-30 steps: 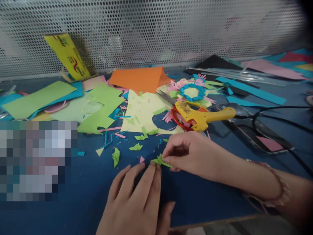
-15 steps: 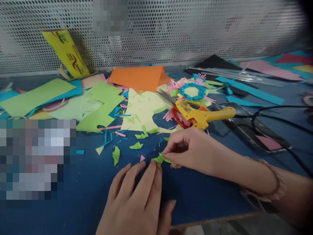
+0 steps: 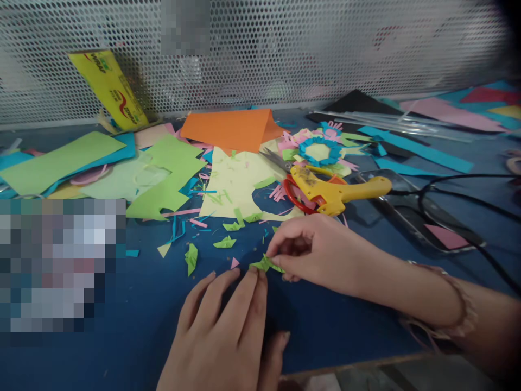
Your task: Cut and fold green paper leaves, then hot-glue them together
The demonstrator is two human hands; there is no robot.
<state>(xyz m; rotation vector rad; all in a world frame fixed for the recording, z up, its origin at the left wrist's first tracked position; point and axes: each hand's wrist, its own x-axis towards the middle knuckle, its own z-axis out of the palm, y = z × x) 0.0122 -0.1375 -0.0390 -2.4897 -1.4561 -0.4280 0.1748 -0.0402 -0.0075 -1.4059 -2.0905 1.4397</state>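
Observation:
My left hand (image 3: 228, 320) lies palm down with its fingers stretched out. The tips of its index and middle fingers touch a small folded green paper piece (image 3: 261, 264) on the blue table. My right hand (image 3: 311, 247) is closed in a pinch at the right end of that paper piece, thumb against forefinger. Part of the pinched paper is hidden behind the fingers. Several similar folded green pieces lie beyond my left hand, among them one green piece (image 3: 191, 259) standing at the left. A tiny pink paper triangle (image 3: 235, 263) rests near my left fingertips.
Behind my right hand lie a yellow glue gun (image 3: 345, 190) with a black cord (image 3: 456, 178) and red-handled scissors (image 3: 298, 196). Coloured paper sheets and scraps, including an orange sheet (image 3: 223, 129), spread before a perforated metal panel (image 3: 260, 60). A yellow box (image 3: 109, 89) leans there.
Both hands hold almost the same pose around the green paper. The view has shifted very slightly, and nothing has been let go.

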